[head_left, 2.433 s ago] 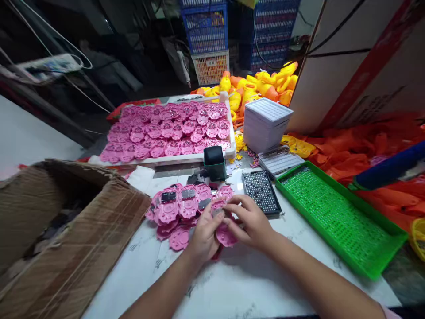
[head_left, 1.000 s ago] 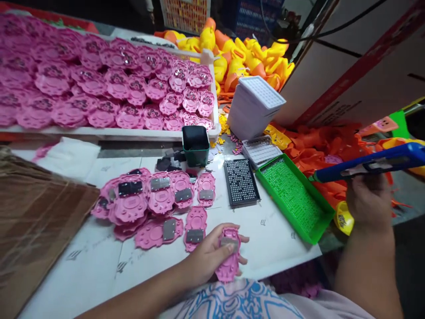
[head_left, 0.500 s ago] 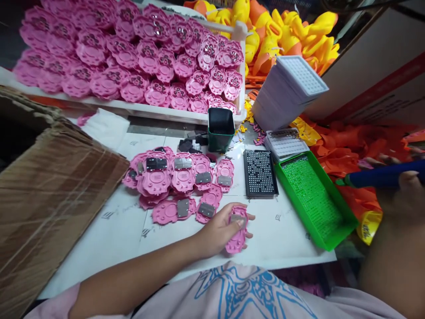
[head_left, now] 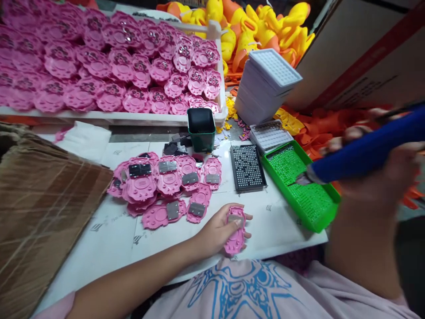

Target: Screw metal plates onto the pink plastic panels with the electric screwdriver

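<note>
My left hand (head_left: 217,234) grips a pink plastic part (head_left: 235,235) with a grey metal plate on it, low against the white table near its front edge. My right hand (head_left: 375,177) is raised at the right, fingers wrapped round a blue powered screwdriver (head_left: 365,150) whose tip hangs over the green screw tray (head_left: 327,204). A cluster of pink parts with metal plates (head_left: 166,184) lies on the table left of my left hand. A black screw tray (head_left: 247,167) sits between the cluster and the green tray.
A white tray (head_left: 133,117) full of pink parts stands at the back. Behind the cluster is a dark green cup (head_left: 201,128). A stack of white trays (head_left: 265,86) and yellow-orange toy parts (head_left: 252,31) lie back right. A cardboard box (head_left: 43,208) fills the left.
My right hand left the pink part, took up the blue screwdriver at the right and lifted it closer over the green tray. My left hand kept the pink part and drew it toward me.
</note>
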Demonstrator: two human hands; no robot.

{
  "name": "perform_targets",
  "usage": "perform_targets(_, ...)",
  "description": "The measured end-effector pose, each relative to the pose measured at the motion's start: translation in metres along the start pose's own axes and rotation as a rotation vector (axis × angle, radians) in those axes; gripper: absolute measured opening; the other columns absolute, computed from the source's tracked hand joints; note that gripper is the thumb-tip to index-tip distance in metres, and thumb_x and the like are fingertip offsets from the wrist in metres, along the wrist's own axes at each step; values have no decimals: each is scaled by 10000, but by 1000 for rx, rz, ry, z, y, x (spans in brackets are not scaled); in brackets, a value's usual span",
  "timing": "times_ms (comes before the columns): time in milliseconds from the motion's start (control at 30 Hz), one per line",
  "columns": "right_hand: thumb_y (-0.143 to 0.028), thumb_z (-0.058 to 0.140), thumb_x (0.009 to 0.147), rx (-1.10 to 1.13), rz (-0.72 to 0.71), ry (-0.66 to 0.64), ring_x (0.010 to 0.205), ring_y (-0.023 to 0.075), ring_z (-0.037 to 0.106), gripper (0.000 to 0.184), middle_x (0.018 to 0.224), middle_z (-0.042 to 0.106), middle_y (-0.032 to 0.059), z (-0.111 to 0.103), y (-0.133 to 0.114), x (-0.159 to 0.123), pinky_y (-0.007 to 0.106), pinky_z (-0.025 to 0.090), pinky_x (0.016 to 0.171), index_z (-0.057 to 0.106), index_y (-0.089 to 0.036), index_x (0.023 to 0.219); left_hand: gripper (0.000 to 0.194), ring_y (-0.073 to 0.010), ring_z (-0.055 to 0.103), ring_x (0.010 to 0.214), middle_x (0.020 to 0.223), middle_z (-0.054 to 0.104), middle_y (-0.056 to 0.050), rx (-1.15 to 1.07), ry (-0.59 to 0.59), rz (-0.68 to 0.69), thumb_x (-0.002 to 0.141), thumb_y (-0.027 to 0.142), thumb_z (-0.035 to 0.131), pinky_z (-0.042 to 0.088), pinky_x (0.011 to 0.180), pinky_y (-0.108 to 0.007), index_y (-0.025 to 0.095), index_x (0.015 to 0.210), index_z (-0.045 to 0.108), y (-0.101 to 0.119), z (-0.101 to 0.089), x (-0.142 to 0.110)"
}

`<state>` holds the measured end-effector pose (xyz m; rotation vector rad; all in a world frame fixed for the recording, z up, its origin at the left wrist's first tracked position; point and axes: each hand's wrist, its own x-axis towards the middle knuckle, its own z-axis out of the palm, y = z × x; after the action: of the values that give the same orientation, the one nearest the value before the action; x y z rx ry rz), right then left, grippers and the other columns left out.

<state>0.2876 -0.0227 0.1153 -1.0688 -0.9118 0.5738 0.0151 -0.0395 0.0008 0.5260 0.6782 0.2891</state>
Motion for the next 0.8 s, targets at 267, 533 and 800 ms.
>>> perform_targets(267,-417,578,637,187,99,-17,504,162,607,303,589,585,-32,61,41,-24,317,503,485,502,-203,838,477,-224,679,786,1180,575,-133,-1,-26,-12,751,395,741,559,603,-361,210,1085,456,-5,14,14)
perform_targets(533,-460,592,628,113,86,91,391,185,553,364,492,569,-23,50,43,-25,311,440,370,507,-181,845,490,-258,688,824,1164,586,-125,-54,-80,-95,742,392,751,573,630,-396,204,1081,451,-1,6,20)
perform_targets(800,-334,509,692,105,27,88,402,131,559,266,512,571,-65,47,61,-23,259,470,393,497,-227,936,481,-256,693,808,1133,604,-108,-106,-60,-79,723,380,766,585,613,-387,207,1055,465,2,7,24)
